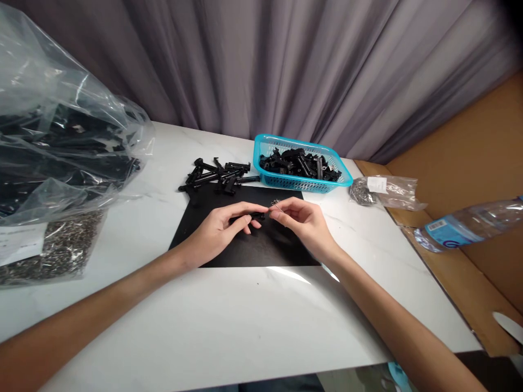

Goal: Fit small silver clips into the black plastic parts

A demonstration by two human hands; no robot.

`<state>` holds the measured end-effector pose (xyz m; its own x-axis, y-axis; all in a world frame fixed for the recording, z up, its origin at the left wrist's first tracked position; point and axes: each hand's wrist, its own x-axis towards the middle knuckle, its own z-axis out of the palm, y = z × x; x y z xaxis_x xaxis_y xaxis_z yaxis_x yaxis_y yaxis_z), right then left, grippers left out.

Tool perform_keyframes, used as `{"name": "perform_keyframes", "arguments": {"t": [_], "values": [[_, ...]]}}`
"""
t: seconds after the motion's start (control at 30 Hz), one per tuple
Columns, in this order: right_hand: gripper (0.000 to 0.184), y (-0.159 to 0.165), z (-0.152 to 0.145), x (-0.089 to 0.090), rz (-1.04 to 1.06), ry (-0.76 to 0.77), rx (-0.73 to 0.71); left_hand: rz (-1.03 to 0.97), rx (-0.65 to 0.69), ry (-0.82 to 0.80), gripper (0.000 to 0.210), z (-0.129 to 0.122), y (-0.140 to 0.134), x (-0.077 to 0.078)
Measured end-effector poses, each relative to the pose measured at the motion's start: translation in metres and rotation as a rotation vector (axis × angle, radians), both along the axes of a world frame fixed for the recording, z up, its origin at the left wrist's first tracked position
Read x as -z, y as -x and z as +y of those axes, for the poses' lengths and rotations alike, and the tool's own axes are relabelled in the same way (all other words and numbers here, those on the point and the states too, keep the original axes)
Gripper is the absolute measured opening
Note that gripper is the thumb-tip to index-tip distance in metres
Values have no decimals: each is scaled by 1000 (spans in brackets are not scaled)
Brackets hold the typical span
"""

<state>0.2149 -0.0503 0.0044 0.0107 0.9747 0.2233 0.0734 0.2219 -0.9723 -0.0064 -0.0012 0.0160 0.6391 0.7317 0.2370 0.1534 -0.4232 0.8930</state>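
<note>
My left hand (229,224) is closed around a slim black plastic part (256,216), held above a black mat (261,250). Fingers and thumb cover much of that part. Close by on the right, my right hand (300,220) pinches a small, thin metal piece (278,207) between thumb and forefinger; its exact kind is too small to tell. The fingertips of both hands nearly meet. Just behind the right fingers, a little heap of small metal pieces (275,202) shows in part on the mat.
Loose black plastic parts (220,175) lie behind the mat. A blue basket (302,184) holds more. At left are a large clear bag (73,141) and a bag of metal pieces (73,245); at right, a small bag (363,191) and a plastic bottle (457,226).
</note>
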Motion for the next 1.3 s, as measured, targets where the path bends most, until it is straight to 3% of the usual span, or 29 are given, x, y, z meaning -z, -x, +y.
{"name": "perform_keyframes", "arguments": {"t": [0.3,0.63,0.83,1.0,1.1,1.3], "values": [[31,-1,-1,-3,-20,8,-10,-14,-24,128,37,1,2,-1],[25,-4,0,1,-40,-26,10,-86,48,350,72,-8,1,5],[24,-5,-1,1,-139,-104,96,-48,24,177,71,-3,2,15],[16,-2,-7,-2,-296,-194,153,6,-19,-10,71,2,4,12],[15,0,-9,-4,-272,-209,138,92,-54,-131,73,1,5,8],[6,4,-12,-9,-344,-265,126,98,-46,-181,66,-2,5,6]]}}
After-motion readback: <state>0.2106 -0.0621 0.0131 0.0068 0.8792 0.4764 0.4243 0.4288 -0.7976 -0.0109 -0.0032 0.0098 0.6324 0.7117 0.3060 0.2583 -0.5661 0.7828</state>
